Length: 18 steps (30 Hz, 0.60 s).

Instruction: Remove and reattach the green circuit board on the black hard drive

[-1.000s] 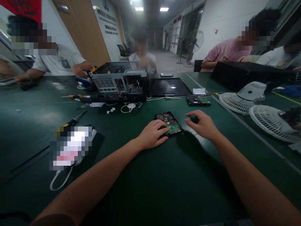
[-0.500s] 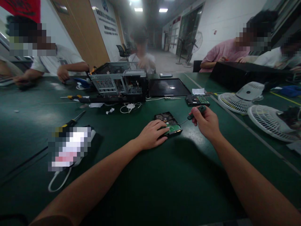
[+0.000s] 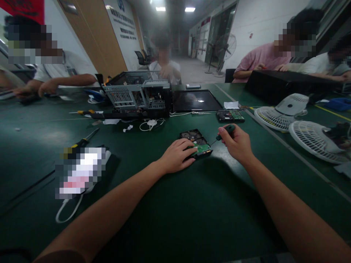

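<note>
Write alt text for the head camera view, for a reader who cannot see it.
A person's left hand rests on a hard drive lying circuit board up on a green table, while the right hand holds a small green-handled screwdriver pointed at the drive's corner. Behind sit an open computer case and two fan grilles; other people sit around the table.

The right hand (image 3: 237,144) has lifted the screwdriver (image 3: 223,132) (green-handled) — tip now slanting toward the hard drive (image 3: 196,140).

Two hard drives (image 3: 196,141) (image 3: 230,115), three screwdrivers (image 3: 225,132) (image 3: 83,138) (image 3: 85,112), two fan grilles (image 3: 270,117) (image 3: 315,140), one computer case (image 3: 138,95), four other people (image 3: 163,65).
</note>
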Tool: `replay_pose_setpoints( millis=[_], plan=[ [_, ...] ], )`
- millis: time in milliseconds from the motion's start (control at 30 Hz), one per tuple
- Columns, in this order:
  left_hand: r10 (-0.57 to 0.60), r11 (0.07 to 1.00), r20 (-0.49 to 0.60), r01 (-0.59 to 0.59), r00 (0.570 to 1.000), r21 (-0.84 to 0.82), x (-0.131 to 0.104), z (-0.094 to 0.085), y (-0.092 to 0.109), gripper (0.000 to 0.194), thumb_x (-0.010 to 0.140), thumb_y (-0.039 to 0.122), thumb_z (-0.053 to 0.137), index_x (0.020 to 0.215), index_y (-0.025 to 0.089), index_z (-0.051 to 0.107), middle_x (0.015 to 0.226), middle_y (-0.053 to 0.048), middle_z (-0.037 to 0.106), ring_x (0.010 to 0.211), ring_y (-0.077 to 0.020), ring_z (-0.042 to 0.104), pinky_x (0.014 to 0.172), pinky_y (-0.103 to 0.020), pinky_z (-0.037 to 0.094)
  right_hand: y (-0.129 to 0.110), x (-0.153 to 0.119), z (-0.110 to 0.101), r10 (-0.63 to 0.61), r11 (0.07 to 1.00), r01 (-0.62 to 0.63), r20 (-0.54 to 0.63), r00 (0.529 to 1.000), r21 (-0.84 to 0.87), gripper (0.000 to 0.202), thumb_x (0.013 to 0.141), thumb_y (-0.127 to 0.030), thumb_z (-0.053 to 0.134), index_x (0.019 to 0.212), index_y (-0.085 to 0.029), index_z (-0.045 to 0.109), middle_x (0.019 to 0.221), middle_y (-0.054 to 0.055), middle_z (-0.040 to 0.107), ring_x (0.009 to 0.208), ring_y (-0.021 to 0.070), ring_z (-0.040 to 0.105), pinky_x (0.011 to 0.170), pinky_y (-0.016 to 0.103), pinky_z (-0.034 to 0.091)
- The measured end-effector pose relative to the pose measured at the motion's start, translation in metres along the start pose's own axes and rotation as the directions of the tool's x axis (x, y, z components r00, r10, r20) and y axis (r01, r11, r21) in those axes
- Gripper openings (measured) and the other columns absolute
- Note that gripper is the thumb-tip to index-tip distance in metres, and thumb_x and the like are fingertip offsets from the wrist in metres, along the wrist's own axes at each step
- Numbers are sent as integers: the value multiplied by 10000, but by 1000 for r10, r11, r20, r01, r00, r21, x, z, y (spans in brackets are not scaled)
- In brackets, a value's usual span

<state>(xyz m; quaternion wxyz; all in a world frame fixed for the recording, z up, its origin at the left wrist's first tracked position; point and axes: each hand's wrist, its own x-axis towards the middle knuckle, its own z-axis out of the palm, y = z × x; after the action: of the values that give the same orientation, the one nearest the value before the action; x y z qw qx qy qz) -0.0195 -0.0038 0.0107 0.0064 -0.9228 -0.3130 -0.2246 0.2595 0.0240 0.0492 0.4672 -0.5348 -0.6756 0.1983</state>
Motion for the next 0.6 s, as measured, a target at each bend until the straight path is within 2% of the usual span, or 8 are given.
replay_pose_setpoints(
  millis=[233, 400, 600],
  plan=[
    [6, 1000, -6, -6, 1000, 6, 0, 1, -1, 421, 992, 390, 576, 1370, 207, 589, 1376, -122, 581, 1355, -309, 476, 1117, -519, 431, -1, 0, 1, -10, 1000, 10, 0, 1000, -8, 409, 928, -612, 621, 1013, -214, 660, 806, 54, 707, 619, 157, 619, 562, 298, 499],
    [-6, 1000, -24, 6, 1000, -23, 0, 2, -1, 450, 971, 395, 606, 1384, 217, 574, 1365, -122, 588, 1343, -310, 495, 1116, -528, 432, -9, -2, 4, -10, 982, -2, 65, 998, 190, 412, 927, -588, 634, 1094, -211, 628, 950, 77, 746, 538, 111, 569, 485, 275, 460],
    [-43, 999, -51, 41, 998, -29, 0, 1, -1, 482, 940, 427, 634, 1359, 195, 578, 1337, -128, 597, 1298, -308, 518, 1097, -510, 445, -14, -2, 4, 57, 940, -93, 117, 992, 328, 408, 904, -619, 650, 1030, -231, 629, 932, 57, 735, 501, 95, 537, 418, 249, 404]
  ],
)
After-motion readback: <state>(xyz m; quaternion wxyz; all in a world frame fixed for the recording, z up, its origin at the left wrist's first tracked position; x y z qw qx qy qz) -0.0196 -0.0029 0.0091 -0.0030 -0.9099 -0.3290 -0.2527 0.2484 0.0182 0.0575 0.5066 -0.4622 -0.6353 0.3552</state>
